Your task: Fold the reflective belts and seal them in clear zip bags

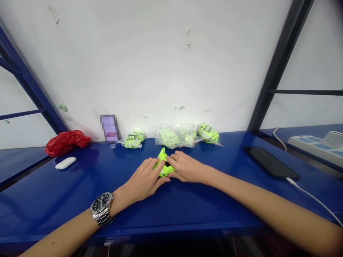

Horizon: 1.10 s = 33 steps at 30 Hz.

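A small folded bundle of neon-yellow fabric, by its look a reflective vest [162, 155], rests on the blue table between my hands. A black patch and a bit of white show on it. My left hand [145, 178] grips its left side, thumb at the near edge and fingers over the top. From the right, my right hand [185, 167] closes on the other side, with its thumb low at the near edge. The fingers cover much of the bundle. Behind it, a clear zip bag [175, 135] contains more neon-yellow fabric.
Bagged yellow bundles lie near the wall, one at left [134, 139] and one at right [208, 133]. Leftward are a propped phone [109, 129], a red plastic bag [66, 142] and a white earphone case [65, 163]. A black phone [270, 162] charges by cable near a power strip [316, 147].
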Tool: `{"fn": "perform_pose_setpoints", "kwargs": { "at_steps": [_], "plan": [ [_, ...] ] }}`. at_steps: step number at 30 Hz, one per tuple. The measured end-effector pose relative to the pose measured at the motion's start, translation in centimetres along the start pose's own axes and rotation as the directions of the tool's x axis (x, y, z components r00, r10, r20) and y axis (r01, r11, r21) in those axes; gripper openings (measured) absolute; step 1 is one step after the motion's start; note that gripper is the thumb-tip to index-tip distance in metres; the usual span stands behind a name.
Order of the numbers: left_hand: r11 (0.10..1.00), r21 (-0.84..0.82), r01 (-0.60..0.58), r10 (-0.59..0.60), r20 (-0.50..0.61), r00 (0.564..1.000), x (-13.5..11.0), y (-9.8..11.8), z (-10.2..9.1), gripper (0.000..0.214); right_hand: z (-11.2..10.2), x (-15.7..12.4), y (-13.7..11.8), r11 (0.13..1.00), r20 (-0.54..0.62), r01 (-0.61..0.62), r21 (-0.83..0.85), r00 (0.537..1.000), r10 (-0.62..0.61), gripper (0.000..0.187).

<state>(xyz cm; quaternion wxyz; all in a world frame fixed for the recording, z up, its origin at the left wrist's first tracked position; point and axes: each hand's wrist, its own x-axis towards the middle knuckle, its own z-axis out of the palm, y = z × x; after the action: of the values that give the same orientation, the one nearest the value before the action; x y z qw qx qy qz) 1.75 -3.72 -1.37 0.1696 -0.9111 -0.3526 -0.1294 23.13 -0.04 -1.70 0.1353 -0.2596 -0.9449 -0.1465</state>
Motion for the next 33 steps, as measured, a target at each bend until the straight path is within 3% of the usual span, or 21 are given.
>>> {"fn": "perform_pose_setpoints", "kwargs": {
  "at_steps": [6, 10, 13, 16, 20, 23, 27, 33],
  "plan": [
    [0.997, -0.052, 0.062, -0.061, 0.004, 0.998, 0.8, 0.4, -0.6, 0.043, -1.8, 0.2, -0.3, 0.979, 0.097, -0.064, 0.192, 0.994, 0.046, 0.039],
    [0.978, -0.16, 0.131, -0.126, 0.04, 0.991, 1.2, -0.2, -0.8, 0.041, -2.9, 1.0, 0.2, 0.924, 0.113, -0.093, 0.372, 0.992, 0.054, 0.051],
    [0.986, -0.126, 0.106, -0.098, 0.067, 0.993, 1.8, -1.5, -0.1, 0.04, -2.8, 1.7, 0.9, 0.872, 0.183, -0.166, 0.461, 0.979, 0.089, 0.063],
    [0.999, -0.024, 0.033, -0.031, 0.082, 0.996, 2.5, -2.9, 0.9, 0.04, -2.4, 1.9, 1.1, 0.856, 0.263, -0.314, 0.411, 0.94, 0.218, 0.067],
    [1.0, -0.023, 0.001, 0.002, 0.134, 0.991, 3.1, -3.9, 1.2, 0.04, -2.4, 1.6, -0.3, 0.874, 0.121, -0.438, 0.208, 0.899, 0.422, 0.059],
    [0.984, -0.132, 0.116, -0.088, 0.201, 0.976, 3.6, -4.2, 0.8, 0.039, -2.1, 1.4, -1.4, 0.916, -0.004, -0.349, 0.196, 0.934, 0.357, 0.056],
    [0.948, -0.232, 0.219, -0.162, 0.241, 0.957, 4.4, -4.3, 0.3, 0.054, -1.3, 1.6, -1.7, 0.96, -0.119, -0.224, 0.166, 0.962, 0.245, 0.086],
    [0.925, -0.305, 0.227, -0.149, 0.259, 0.954, 5.0, -5.2, 0.9, 0.05, -0.3, 1.7, -1.4, 0.987, -0.133, -0.158, -0.006, 0.979, 0.155, 0.093]
  ]
}}
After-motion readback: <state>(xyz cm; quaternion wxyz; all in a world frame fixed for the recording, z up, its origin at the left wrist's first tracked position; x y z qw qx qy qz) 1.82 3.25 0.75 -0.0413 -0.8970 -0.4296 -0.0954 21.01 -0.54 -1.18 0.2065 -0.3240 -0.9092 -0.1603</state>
